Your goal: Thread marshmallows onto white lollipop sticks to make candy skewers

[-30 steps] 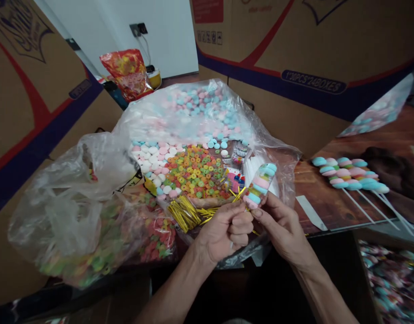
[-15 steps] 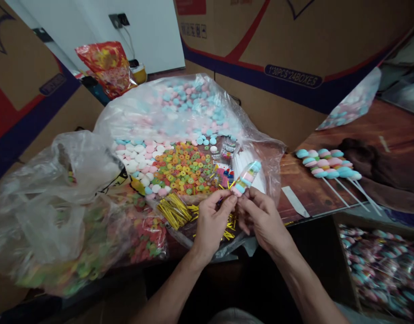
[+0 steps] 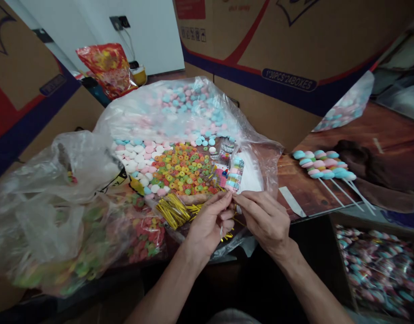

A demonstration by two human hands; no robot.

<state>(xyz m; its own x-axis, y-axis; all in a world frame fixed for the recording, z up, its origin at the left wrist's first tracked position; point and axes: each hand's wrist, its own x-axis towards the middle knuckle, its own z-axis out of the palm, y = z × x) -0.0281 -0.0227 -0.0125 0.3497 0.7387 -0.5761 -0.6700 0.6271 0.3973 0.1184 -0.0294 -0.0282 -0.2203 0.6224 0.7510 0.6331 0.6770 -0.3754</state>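
Observation:
A wrapped marshmallow skewer (image 3: 235, 172), blue, pink and yellow-green in a clear sleeve, stands between my hands. My left hand (image 3: 209, 221) is closed around its white stick, whose end shows below the fingers. The fingertips of my right hand (image 3: 266, 219) pinch the gathered base of the sleeve, against my left thumb and forefinger. Whether a twist tie is in that pinch is hidden. Gold twist ties (image 3: 173, 211) lie in a bundle just left of my left hand, with loose ones under it. White sticks (image 3: 252, 173) lie behind the skewer.
Ring gummies (image 3: 183, 166) and loose marshmallows (image 3: 139, 157) are spread beyond my hands, before a large clear bag (image 3: 193, 103). Unwrapped skewers (image 3: 323, 164) lie at right, above a box of wrapped ones (image 3: 378, 265). Gummy bags (image 3: 75, 243) fill the left. Cartons (image 3: 254, 99) stand behind.
The skewer has swung from leaning right to nearly upright and sits slightly further left. My right hand has turned over its base, its knuckles now uppermost; my left fingers have curled around the stick.

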